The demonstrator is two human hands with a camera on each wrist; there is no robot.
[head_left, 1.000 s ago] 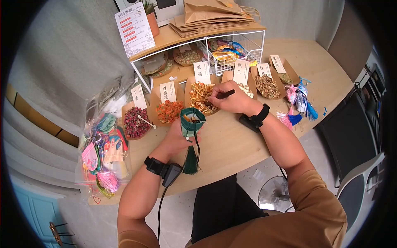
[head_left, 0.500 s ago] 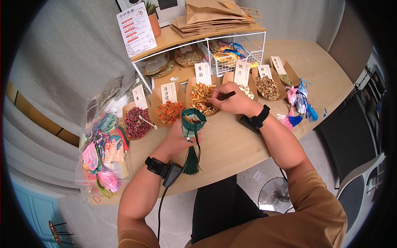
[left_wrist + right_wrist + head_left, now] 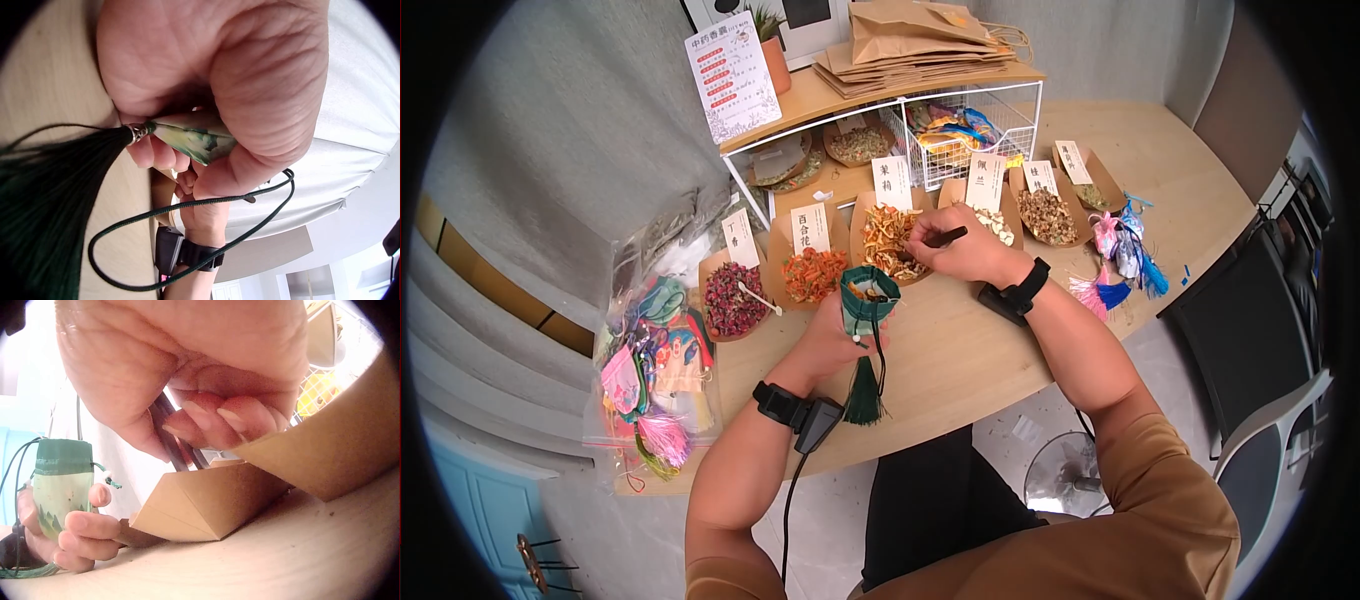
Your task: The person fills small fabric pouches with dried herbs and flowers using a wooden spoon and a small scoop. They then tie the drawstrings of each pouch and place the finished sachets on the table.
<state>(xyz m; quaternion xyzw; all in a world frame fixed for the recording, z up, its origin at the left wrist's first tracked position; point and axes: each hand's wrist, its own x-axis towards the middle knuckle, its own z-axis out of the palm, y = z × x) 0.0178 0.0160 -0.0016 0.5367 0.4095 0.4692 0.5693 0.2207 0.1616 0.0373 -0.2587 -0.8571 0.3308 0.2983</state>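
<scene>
In the head view the left hand [image 3: 828, 338] grips a green drawstring pouch [image 3: 870, 298], upright with its mouth spread and dried pieces showing inside. A dark green tassel [image 3: 864, 392] hangs beneath; its cord loops out in the left wrist view. The right hand [image 3: 962, 246] pinches a dark slender tool [image 3: 947, 237] over the paper tray of yellow-orange dried flowers [image 3: 887, 232]. The right wrist view shows two dark prongs [image 3: 178, 447] reaching down behind the wall of the paper tray [image 3: 194, 503]; their tips are hidden.
Labelled trays of red buds [image 3: 735, 298], orange petals [image 3: 812, 273], white pieces [image 3: 994, 222] and brown bits [image 3: 1048, 214] line the table. Tasselled pouches [image 3: 1128, 245] lie right, a plastic bag of pouches [image 3: 662, 370] left. Behind stands a shelf [image 3: 800, 98] with paper bags [image 3: 920, 45].
The right hand stays over the same tray, with the tool shifted slightly. The left hand and pouch have hardly moved. The head view has shifted slightly.
</scene>
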